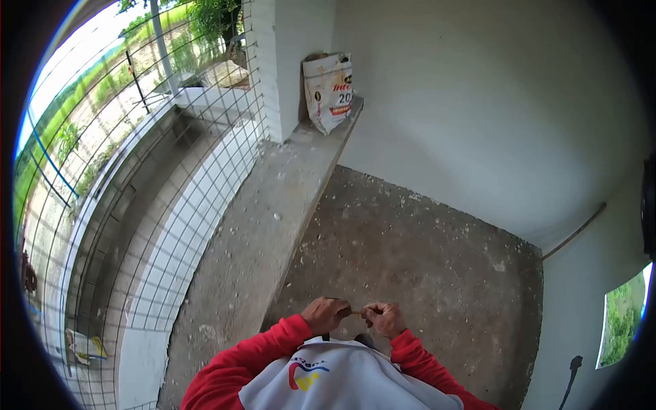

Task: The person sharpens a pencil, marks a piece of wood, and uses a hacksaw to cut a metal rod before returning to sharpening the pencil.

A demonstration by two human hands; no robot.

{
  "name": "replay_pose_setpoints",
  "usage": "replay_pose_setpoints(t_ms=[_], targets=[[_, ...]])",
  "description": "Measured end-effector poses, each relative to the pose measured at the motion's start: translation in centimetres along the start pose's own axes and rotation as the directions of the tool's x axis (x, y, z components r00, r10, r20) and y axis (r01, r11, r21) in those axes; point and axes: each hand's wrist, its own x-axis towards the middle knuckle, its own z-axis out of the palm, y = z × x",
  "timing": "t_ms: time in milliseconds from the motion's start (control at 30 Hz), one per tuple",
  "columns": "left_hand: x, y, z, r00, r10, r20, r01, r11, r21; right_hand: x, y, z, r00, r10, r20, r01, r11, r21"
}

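My left hand is closed in front of my chest, its fingers wrapped round something small. Close to its right, my right hand pinches with thumb and fingertips. Between the two hands runs a short, thin brownish piece, which both seem to hold by its ends. It is too small to name, and most of it is hidden by the fingers. Both hands are above the speckled concrete floor, clear of the ledge to the left.
A concrete ledge with grit on it runs along my left, beside a wire mesh. A printed paper bag stands at its far end. White walls enclose the floor. A thin stick leans at the right.
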Motion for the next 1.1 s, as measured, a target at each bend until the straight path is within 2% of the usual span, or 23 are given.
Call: replay_pose_setpoints(t_ms=[67,167,200,300,400,433,500,533,667,700,767,833,867,900,967,1000,1067,1100], targets=[[4.9,-1.1,-2.1,0.997,0.029,0.070,-0.028,1.000,-0.008,2.9,-3.6,-1.7,0.999,0.009,-0.042,-0.010,1.000,-0.010],[11.7,-4.5,-4.4,0.980,0.077,0.183,-0.082,0.996,0.020,8.4,-4.7,-4.1,0.998,-0.022,-0.057,0.019,0.999,-0.043],[13.8,-5.7,-4.9,0.971,0.092,0.220,-0.101,0.994,0.032,10.4,-5.1,-5.1,0.999,-0.029,-0.018,0.027,0.997,-0.069],[19.0,-6.8,-8.6,0.965,-0.079,0.249,0.081,0.997,0.003,18.4,-4.7,-7.9,0.987,-0.152,0.045,0.150,0.988,0.043],[21.8,-11.2,-9.9,0.976,-0.214,0.037,0.216,0.973,-0.080,28.4,-5.8,-11.1,0.970,-0.204,0.130,0.195,0.978,0.072],[23.0,-12.2,-10.8,0.963,-0.267,-0.029,0.263,0.960,-0.100,32.7,-7.1,-12.8,0.965,-0.189,0.183,0.191,0.982,0.004],[23.2,-13.7,-12.2,0.908,-0.397,-0.133,0.376,0.913,-0.157,39.8,-8.2,-14.2,0.949,-0.136,0.284,0.175,0.978,-0.117],[23.6,-14.2,-12.4,0.868,-0.455,-0.197,0.432,0.889,-0.151,43.5,-8.6,-14.8,0.932,-0.110,0.346,0.136,0.989,-0.052],[24.3,-13.3,-14.9,0.749,-0.507,-0.426,0.378,0.856,-0.354,54.0,-16.0,-15.2,0.877,-0.001,0.481,0.172,0.935,-0.311],[24.1,-13.7,-15.0,0.714,-0.530,-0.457,0.382,0.842,-0.381,56.5,-17.9,-14.6,0.864,-0.078,0.497,0.278,0.897,-0.343],[23.5,-14.4,-15.4,0.657,-0.565,-0.499,0.385,0.821,-0.421,61.8,-20.9,-13.6,0.821,-0.236,0.520,0.471,0.794,-0.384],[22.9,-15.5,-15.5,0.602,-0.583,-0.547,0.344,0.806,-0.481,66.4,-26.6,-11.1,0.730,-0.493,0.473,0.669,0.656,-0.349],[22.4,-16.1,-16.0,0.592,-0.632,-0.500,0.356,0.761,-0.542,67.6,-31.1,-9.8,0.634,-0.581,0.510,0.762,0.358,-0.539],[22.2,-18.1,-15.1,0.591,-0.631,-0.502,0.299,0.750,-0.590,69.7,-34.7,-8.5,0.485,-0.687,0.541,0.836,0.184,-0.517],[21.5,-19.2,-16.9,0.578,-0.703,-0.414,0.357,0.674,-0.647,72.6,-41.5,-5.3,0.352,-0.759,0.547,0.865,0.041,-0.499],[21.2,-19.8,-17.8,0.568,-0.703,-0.429,0.359,0.680,-0.639,73.9,-44.1,-3.3,0.444,-0.754,0.484,0.851,0.187,-0.490],[20.7,-20.8,-19.4,0.554,-0.698,-0.454,0.377,0.697,-0.610,82.5,-46.7,-3.7,0.231,-0.636,0.737,0.750,-0.366,-0.551],[20.5,-21.1,-20.1,0.532,-0.700,-0.476,0.368,0.697,-0.615,84.9,-47.4,-3.1,0.460,-0.411,0.787,0.617,-0.489,-0.616]])
